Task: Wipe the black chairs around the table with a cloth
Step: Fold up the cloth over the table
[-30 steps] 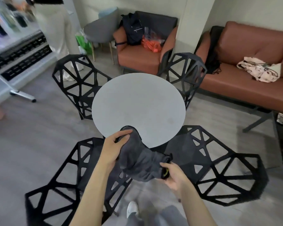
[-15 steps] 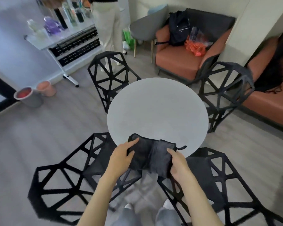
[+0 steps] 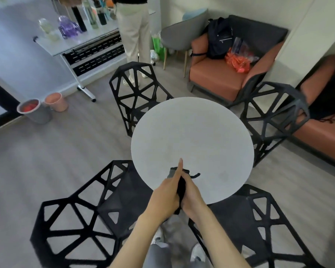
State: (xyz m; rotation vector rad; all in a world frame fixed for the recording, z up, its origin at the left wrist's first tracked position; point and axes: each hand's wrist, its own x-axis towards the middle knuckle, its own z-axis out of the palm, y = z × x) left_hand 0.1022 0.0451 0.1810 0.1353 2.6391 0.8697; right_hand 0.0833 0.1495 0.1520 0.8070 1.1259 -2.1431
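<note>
Your count around the table!
Four black chairs (image 3: 137, 97) ring one round table (image 3: 193, 136); you've got one cloth (image 3: 182, 187), and two buckets (image 3: 35, 111) sit far left.

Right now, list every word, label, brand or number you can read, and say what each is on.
No text can be read.
Bottles on the white shelf: any labels too blurred.
Black backpack: a small pale mark, too small to read.
Dark cloth, round table, black chairs: none visible.

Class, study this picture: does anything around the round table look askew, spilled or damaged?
Nothing stands out. The four black chairs stand upright around the table, with no spill showing. Both hands press the folded dark cloth between them at its near edge.
</note>
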